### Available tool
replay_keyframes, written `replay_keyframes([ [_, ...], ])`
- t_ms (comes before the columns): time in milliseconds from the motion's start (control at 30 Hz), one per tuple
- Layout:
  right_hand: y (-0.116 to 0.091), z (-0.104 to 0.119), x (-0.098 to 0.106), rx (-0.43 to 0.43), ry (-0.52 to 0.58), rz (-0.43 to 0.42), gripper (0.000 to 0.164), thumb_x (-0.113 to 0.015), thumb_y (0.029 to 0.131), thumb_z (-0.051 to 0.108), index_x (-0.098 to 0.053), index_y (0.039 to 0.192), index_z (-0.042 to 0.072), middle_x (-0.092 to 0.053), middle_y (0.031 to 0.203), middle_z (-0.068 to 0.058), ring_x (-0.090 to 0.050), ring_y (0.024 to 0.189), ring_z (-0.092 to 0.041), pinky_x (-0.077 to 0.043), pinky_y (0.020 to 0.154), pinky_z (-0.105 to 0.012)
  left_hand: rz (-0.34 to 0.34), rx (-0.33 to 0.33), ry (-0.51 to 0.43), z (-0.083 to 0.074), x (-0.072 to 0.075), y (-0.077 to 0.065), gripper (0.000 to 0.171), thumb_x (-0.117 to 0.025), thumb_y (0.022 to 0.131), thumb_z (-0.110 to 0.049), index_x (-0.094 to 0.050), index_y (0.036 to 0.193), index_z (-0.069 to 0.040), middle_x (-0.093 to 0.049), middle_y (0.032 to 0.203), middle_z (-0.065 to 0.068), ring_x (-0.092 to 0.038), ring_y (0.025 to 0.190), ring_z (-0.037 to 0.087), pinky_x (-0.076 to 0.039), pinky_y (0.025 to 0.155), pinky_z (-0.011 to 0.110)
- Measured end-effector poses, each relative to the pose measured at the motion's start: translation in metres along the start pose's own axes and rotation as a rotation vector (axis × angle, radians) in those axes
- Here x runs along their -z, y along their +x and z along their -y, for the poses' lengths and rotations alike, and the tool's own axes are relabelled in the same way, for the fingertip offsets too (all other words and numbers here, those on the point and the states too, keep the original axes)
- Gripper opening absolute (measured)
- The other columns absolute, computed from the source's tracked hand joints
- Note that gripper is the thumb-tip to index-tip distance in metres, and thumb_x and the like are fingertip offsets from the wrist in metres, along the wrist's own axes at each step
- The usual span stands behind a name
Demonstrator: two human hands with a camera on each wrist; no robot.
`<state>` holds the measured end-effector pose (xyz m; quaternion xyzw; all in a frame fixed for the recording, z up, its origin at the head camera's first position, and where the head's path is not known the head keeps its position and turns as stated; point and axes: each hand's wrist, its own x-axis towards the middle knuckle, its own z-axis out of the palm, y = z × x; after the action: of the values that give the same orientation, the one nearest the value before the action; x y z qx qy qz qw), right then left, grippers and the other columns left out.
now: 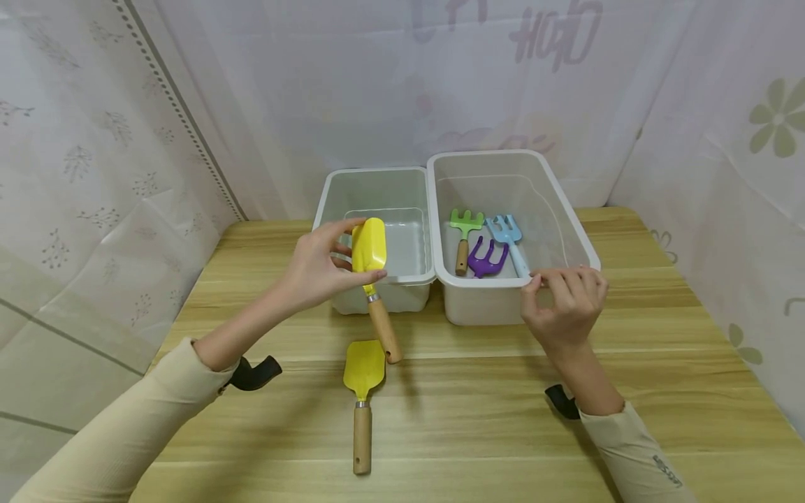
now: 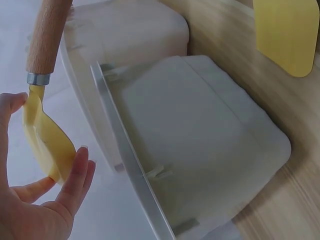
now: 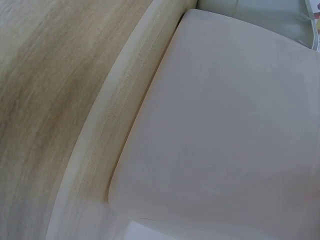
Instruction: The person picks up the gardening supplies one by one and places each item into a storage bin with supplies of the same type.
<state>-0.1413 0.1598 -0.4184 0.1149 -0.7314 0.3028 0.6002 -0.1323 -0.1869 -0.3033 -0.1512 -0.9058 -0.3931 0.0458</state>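
My left hand (image 1: 317, 269) pinches a yellow hand trowel (image 1: 370, 246) by its blade, thumb on one side and fingertips on the other. The trowel is raised in front of the left bin (image 1: 411, 297), its wooden handle slanting down toward me. The left wrist view shows the same trowel (image 2: 47, 142) between thumb and fingers. On the table below lies a second yellow trowel (image 1: 363, 374), blade pointing away. My right hand (image 1: 562, 304) grips the near rim of the right bin (image 1: 484, 304) at its right corner. Only that bin's outer wall (image 3: 235, 120) fills the right wrist view; the hand is hidden there.
Inside the right bin lie a green rake (image 1: 465, 222), a purple fork (image 1: 487, 265) and a light blue fork (image 1: 508, 234). Both bins stand side by side on the wooden table (image 1: 478, 419). Patterned cloth (image 1: 352, 84) hangs behind and at both sides.
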Motion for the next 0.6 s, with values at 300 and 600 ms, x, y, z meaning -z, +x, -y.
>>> replay_keyframes([
  [300,0.0,0.0,0.0,-0.008,-0.005,0.0,0.029,-0.057,0.087,0.015,-0.069,0.071,-0.005,-0.066,0.069,-0.024,-0.057,0.076,-0.045,-0.038,0.085,-0.059,0.0,-0.014,-0.006,0.001,0.003,0.01,0.083,-0.094,0.078,-0.021,-0.056,0.15,-0.007,-0.062,0.147,0.015,-0.077,0.102,0.038,-0.066,0.074,0.032],
  [600,0.0,0.001,0.0,-0.012,0.003,0.008,0.029,-0.057,0.088,0.015,-0.07,0.072,-0.005,-0.067,0.069,-0.024,-0.056,0.075,-0.045,-0.039,0.087,-0.059,0.012,0.016,0.037,0.003,0.009,0.018,0.084,-0.091,0.083,-0.027,-0.052,0.154,-0.003,-0.059,0.152,0.019,-0.077,0.107,0.039,-0.066,0.082,0.041],
])
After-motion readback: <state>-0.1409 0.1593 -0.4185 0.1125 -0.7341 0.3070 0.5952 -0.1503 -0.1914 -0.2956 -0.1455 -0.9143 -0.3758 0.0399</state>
